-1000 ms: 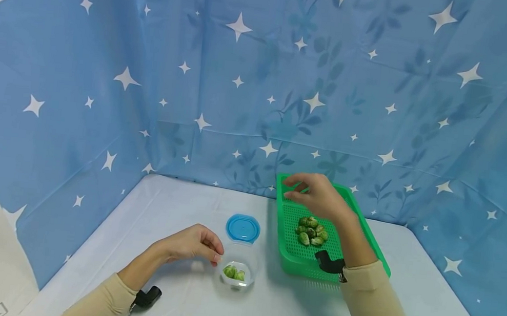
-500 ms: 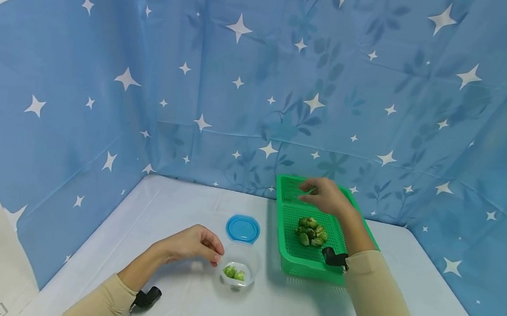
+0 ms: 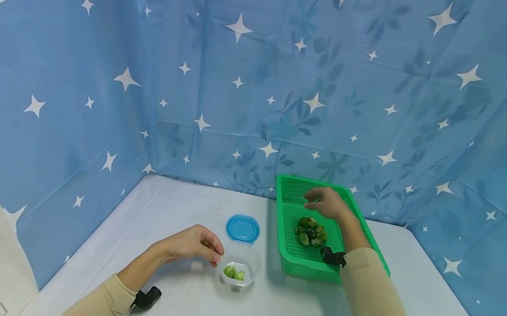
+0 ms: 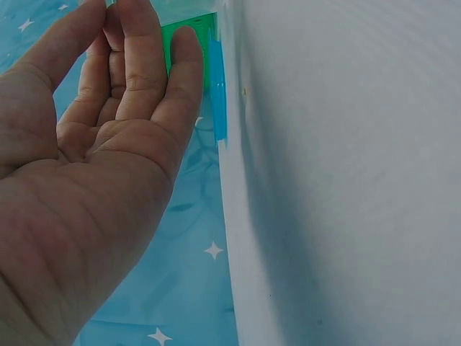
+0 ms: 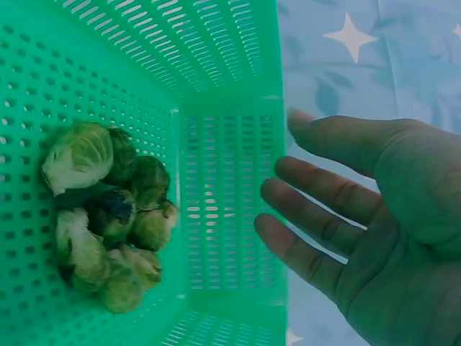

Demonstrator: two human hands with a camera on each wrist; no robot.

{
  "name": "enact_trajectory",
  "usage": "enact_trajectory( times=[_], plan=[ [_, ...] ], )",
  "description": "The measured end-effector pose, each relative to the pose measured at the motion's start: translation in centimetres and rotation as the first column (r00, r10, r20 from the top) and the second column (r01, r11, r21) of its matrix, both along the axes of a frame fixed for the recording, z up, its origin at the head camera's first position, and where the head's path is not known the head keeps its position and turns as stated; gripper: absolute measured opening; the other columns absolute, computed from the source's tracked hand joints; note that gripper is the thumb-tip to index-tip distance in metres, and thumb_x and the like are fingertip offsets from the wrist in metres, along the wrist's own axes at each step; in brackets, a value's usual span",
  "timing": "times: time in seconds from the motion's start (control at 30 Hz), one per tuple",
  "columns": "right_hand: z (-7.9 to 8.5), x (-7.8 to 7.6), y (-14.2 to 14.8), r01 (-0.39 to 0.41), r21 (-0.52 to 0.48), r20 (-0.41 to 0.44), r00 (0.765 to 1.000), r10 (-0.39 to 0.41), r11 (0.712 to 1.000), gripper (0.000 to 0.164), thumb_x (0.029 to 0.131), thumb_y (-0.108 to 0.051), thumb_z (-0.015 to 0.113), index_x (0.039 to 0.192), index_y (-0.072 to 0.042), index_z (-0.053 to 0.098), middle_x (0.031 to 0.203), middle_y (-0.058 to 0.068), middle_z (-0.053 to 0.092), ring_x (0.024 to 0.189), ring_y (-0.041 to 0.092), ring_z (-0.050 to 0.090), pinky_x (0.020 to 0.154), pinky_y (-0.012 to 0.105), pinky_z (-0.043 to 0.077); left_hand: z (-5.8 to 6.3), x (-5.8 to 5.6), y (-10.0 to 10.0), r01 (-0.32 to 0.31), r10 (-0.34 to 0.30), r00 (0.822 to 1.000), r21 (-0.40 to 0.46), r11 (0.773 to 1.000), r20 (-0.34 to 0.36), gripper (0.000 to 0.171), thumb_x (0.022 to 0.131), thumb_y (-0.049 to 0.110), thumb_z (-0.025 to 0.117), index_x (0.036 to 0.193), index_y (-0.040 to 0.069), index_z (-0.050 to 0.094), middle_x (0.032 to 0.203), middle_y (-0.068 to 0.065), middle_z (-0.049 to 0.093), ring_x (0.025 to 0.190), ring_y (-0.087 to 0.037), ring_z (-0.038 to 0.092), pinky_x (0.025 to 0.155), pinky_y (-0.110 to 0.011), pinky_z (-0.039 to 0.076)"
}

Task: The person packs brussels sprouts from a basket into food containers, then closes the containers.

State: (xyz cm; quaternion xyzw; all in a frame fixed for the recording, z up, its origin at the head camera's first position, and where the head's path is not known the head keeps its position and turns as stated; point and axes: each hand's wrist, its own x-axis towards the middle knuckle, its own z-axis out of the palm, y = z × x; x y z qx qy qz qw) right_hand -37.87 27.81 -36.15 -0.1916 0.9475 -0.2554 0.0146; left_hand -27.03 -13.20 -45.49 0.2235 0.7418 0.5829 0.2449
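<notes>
My left hand (image 3: 192,245) pinches the left rim of a small clear plastic container (image 3: 249,258) on the table. Two pale green Brussels sprouts (image 3: 229,271) lie in its bottom. Over the far part of a green perforated basket (image 3: 284,251) hangs my right hand (image 3: 327,203). Its fingers are spread and loosely bent, the thumb stands apart, and nothing is between them in the right wrist view. Below and nearer the person, a pile of several Brussels sprouts (image 5: 115,216) sits on the basket floor, apart from the right hand.
A blue lid (image 3: 243,229) lies just beyond the clear container, left of the basket. White cloth covers the table (image 3: 200,309). A blue curtain (image 3: 241,100) with white stars hangs behind and at both sides.
My right hand has shifted right and a little toward the person, lower over the basket. The left hand and the container have stayed put.
</notes>
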Motion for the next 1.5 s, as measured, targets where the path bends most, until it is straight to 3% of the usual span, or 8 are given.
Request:
enact_trajectory(
  times=[0.23,0.5,0.93,1.5],
  plan=[
    [-2.3,-0.5,1.2,0.054,-0.011,0.064,0.996,-0.054,0.998,0.039,0.102,-0.014,0.067,0.135,0.006,0.063,0.137,0.031,0.062,0.127,0.051,0.057,0.098,0.058,0.053,-0.1,0.0,0.0,0.004,-0.004,1.0,-0.001,1.0,0.005,0.032,0.09,0.014,0.081,0.111,-0.009,0.073,0.095,-0.007,0.078,0.088,-0.024,0.076,0.092,-0.04,0.056],
    [-3.4,-0.7,1.5,0.053,0.012,0.154,0.987,-0.054,0.999,0.042,0.103,-0.007,0.062,0.141,0.01,0.057,0.142,0.033,0.057,0.133,0.053,0.052,0.101,0.057,0.052,-0.1,-0.1,0.0,-0.001,0.001,1.0,-0.008,1.0,0.001,0.029,0.09,0.014,0.081,0.11,-0.007,0.074,0.096,-0.007,0.078,0.088,-0.024,0.076,0.09,-0.035,0.056],
    [-3.7,-0.1,1.7,0.032,0.114,0.248,0.967,-0.059,0.993,0.039,0.104,0.002,0.051,0.142,0.009,0.057,0.146,0.034,0.054,0.136,0.056,0.048,0.102,0.06,0.051,0.0,-0.1,0.0,0.001,-0.001,1.0,-0.002,1.0,0.004,0.029,0.091,0.013,0.08,0.11,-0.008,0.074,0.096,-0.006,0.078,0.088,-0.024,0.076,0.09,-0.034,0.056],
    [-3.8,-0.3,2.0,0.112,0.178,0.233,0.96,-0.152,0.978,0.028,0.098,-0.002,0.067,0.125,0.001,0.071,0.129,0.025,0.067,0.12,0.047,0.062,0.089,0.052,0.058,-0.1,-0.4,-0.1,0.016,-0.016,1.0,-0.005,1.0,0.009,0.032,0.09,0.016,0.081,0.111,-0.008,0.074,0.096,-0.005,0.078,0.089,-0.023,0.076,0.09,-0.034,0.056]
  ],
)
